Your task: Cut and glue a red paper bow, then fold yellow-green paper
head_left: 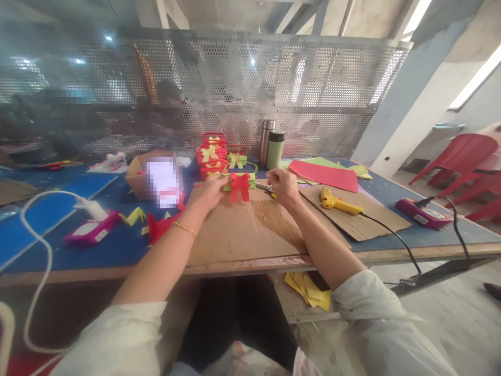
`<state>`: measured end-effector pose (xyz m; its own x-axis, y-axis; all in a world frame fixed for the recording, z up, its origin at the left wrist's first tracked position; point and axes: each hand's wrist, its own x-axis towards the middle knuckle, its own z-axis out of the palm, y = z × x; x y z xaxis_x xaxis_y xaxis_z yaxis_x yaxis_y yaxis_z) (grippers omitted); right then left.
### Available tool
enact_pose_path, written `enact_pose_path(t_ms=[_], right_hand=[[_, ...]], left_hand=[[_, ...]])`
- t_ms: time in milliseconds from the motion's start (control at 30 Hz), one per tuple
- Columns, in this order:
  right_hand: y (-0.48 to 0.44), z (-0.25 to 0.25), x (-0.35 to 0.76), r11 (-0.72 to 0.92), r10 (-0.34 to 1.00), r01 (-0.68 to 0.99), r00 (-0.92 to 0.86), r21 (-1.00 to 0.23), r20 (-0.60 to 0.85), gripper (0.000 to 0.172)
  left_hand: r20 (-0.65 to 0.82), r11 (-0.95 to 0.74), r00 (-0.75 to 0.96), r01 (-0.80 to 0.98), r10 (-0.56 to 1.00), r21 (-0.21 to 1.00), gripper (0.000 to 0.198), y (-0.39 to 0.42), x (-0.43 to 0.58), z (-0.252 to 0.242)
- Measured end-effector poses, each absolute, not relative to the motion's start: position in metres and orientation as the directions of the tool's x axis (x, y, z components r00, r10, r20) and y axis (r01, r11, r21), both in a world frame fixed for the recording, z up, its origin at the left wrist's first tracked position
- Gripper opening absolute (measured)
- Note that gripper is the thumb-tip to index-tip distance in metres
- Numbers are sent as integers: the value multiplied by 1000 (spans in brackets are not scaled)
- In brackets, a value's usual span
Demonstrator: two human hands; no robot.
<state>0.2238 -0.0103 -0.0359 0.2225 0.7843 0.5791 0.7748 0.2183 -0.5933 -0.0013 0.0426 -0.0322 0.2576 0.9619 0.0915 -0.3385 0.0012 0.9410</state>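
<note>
My left hand [215, 189] is closed on the left end of a small green paper basket [252, 180]. A red paper bow [240, 186] covers the basket's front, and its thin handle arches above. To the right, my right hand [285, 186] is raised a little over the cardboard, its fingers curled in; whatever they may pinch is too small to tell. Scissors [269, 191] lie between the basket and my right hand, partly hidden by it. Behind the basket stand several red paper baskets [212, 156] with yellow bows and another green basket [237, 160].
A cardboard sheet [242, 240] covers the table's front middle. Right are a yellow glue gun [338, 202], red paper [324, 175] and a purple power strip [422, 213]. Left are a cardboard box [136, 180], a phone [163, 180] and another power strip [92, 230]. Two bottles [275, 149] stand behind.
</note>
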Motion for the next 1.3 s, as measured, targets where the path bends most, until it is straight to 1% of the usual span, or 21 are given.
enact_pose_path(t_ms=[200, 300, 367, 500, 633, 800, 967, 1133, 1300], right_hand=[[-7, -42, 219, 176, 814, 775, 232, -607, 532, 19], [-6, -44, 220, 173, 825, 761, 235, -625, 514, 20], [-6, -44, 221, 182, 826, 745, 238, -642, 511, 22], [-4, -42, 221, 244, 835, 684, 213, -687, 508, 20], [-5, -42, 219, 300, 857, 599, 172, -742, 485, 24], [-9, -44, 215, 352, 896, 466, 83, -812, 436, 35], [-9, -45, 213, 376, 913, 343, 23, -861, 408, 46], [-7, -47, 213, 367, 922, 306, 4, -879, 387, 49], [-4, -49, 216, 354, 924, 312, 31, -882, 382, 52]], left_hand=[[67, 29, 283, -321, 957, 947, 8, 44, -4, -31], [72, 26, 284, -327, 956, 945, 8, 45, -5, -32], [81, 18, 277, -339, 957, 941, 10, 47, -6, -33], [100, 6, 271, -364, 957, 931, 12, 49, -8, -36], [119, 2, 289, -385, 950, 923, 11, 45, -7, -35], [141, 4, 337, -396, 931, 918, 8, 38, -5, -30], [196, -28, 395, -392, 897, 920, 8, 38, -5, -31], [175, -10, 405, -378, 898, 926, 8, 39, -3, -35], [138, 1, 367, -354, 920, 935, 10, 38, -2, -36]])
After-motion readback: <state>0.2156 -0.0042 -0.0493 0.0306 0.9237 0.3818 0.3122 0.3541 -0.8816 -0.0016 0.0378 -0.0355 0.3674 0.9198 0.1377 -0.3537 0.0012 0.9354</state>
